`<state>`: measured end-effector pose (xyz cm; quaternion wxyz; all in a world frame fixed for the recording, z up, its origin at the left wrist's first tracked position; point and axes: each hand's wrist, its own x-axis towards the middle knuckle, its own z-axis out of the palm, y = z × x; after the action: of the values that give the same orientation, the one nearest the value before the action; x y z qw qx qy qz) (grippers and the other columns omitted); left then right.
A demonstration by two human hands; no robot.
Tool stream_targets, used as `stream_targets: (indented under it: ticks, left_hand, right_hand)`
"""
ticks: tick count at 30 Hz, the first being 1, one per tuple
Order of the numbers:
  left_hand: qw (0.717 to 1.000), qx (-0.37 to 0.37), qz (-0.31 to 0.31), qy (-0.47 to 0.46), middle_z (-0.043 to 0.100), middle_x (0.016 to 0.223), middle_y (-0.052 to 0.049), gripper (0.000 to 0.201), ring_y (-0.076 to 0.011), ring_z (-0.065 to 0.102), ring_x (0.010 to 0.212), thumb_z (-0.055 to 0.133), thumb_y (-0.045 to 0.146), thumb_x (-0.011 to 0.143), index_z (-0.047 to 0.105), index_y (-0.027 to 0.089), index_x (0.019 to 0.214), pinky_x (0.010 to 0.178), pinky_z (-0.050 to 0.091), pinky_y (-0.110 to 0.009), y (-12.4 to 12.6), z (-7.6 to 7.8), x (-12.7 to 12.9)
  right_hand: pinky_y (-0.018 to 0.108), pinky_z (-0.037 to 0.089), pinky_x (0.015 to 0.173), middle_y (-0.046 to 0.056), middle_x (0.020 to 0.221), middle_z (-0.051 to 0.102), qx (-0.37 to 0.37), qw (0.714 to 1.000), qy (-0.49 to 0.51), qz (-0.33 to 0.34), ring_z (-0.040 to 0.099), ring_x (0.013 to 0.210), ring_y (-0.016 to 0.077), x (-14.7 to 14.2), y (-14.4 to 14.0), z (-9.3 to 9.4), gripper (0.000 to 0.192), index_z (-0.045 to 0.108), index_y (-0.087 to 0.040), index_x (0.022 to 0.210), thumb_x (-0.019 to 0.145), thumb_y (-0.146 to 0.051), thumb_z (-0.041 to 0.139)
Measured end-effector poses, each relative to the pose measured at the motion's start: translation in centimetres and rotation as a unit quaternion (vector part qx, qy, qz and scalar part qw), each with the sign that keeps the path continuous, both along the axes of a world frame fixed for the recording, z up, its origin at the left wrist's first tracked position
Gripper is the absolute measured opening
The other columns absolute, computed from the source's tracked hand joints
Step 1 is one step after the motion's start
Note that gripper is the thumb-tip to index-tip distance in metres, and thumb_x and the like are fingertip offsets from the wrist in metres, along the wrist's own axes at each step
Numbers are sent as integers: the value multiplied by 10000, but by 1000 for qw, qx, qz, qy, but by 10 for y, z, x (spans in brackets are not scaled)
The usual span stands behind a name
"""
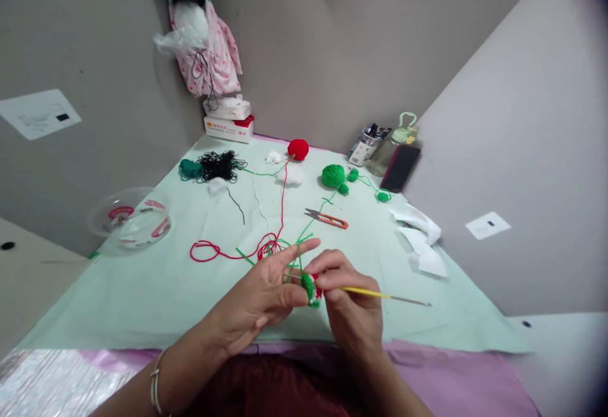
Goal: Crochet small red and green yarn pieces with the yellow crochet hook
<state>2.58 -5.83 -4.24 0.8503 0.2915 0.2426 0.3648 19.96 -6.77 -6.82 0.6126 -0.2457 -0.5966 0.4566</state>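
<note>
The small crocheted piece point(311, 291) — green, white and red — sits between the two hands above the near part of the tabletop point(161, 303). It looks light, soft and easily stretched, so a gentle pinch at its edge should suit it best. The left hand point(263, 290) has its thumb pressed on the green side, forefinger stretched out under a green strand point(300, 257); the right hand's point(350, 296) fingers are clamped on the slim, stiff yellow hook point(365, 291). Beyond lie orange-handled snips point(327, 218), then green point(333, 175) and red yarn balls point(298, 149).
</note>
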Motion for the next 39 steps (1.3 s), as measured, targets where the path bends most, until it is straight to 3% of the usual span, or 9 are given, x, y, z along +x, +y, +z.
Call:
stream_targets:
  ticks: [4, 8, 11, 15, 19, 22, 30, 35, 39]
  left_hand:
    - [1000, 4, 4, -22, 677, 783, 36, 825, 51, 194, 370, 936, 314, 765, 570, 171, 1491, 377, 128, -150, 5, -7, -1]
    - [999, 9, 50, -4, 649, 855, 40, 841, 56, 208, 394, 951, 335, 752, 564, 165, 1479, 385, 124, -154, 5, -4, 1]
    - [995, 15, 99, 30, 639, 877, 38, 913, 36, 236, 428, 959, 299, 743, 502, 158, 1520, 388, 126, -159, 2, 3, 5]
    - [989, 16, 139, 42, 507, 685, 111, 909, -1, 191, 455, 941, 276, 767, 474, 125, 1532, 411, 137, -163, -4, 8, 8]
    - [994, -14, 106, 17, 410, 585, 139, 765, -19, 112, 442, 835, 332, 884, 489, 108, 1529, 420, 146, -178, -7, 4, 5]
    - [996, -26, 87, -10, 425, 596, 132, 752, -14, 112, 435, 837, 318, 872, 510, 118, 1519, 424, 173, -177, -8, 1, 1]
    - [996, 13, 90, 23, 621, 817, 58, 1204, -33, 329, 518, 988, 184, 667, 310, 280, 1656, 442, 210, -166, -10, 5, 9]
    - [997, 7, 69, 36, 565, 729, 84, 1114, -13, 264, 468, 948, 206, 731, 324, 217, 1654, 425, 165, -175, -11, 10, 10]
    - [997, -3, 62, 41, 581, 796, 64, 988, 13, 216, 450, 927, 209, 750, 417, 199, 1596, 408, 125, -169, -10, 9, 7]
  right_hand:
    - [283, 556, 707, 38, 965, 783, -24, 999, 46, -15, 693, 886, 172, -4, 4, 0, 118, 848, -327, 1018, 979, -335, 737]
    - [315, 565, 718, 39, 900, 779, -42, 996, 67, -38, 678, 797, 171, -7, 8, 0, 107, 851, -315, 977, 958, -368, 760]
    - [347, 588, 754, 51, 913, 785, -18, 997, 27, -68, 703, 835, 191, -6, 6, -1, 112, 849, -313, 998, 974, -327, 740]
    - [338, 602, 758, 63, 988, 790, 54, 990, -62, -116, 726, 929, 201, -5, -2, 1, 234, 830, -315, 1101, 1003, -173, 672]
    - [328, 600, 747, 57, 1045, 787, 96, 981, -100, -134, 725, 925, 191, -4, -7, 4, 304, 809, -332, 1163, 1008, -128, 646]
    - [331, 600, 753, 56, 1062, 782, 112, 978, -109, -138, 719, 932, 190, -4, -7, 4, 312, 801, -333, 1184, 1014, -128, 638]
    - [353, 604, 712, 58, 1023, 780, 136, 968, -107, -181, 715, 891, 203, -4, -10, 0, 298, 799, -340, 1177, 1011, -145, 646]
    - [365, 605, 739, 54, 976, 780, 88, 985, -64, -137, 726, 901, 213, -3, -11, 1, 270, 806, -347, 1146, 1009, -170, 655]
    - [350, 594, 750, 51, 964, 779, 54, 993, -38, -99, 715, 904, 202, 0, -9, 2, 235, 814, -329, 1127, 1014, -194, 659]
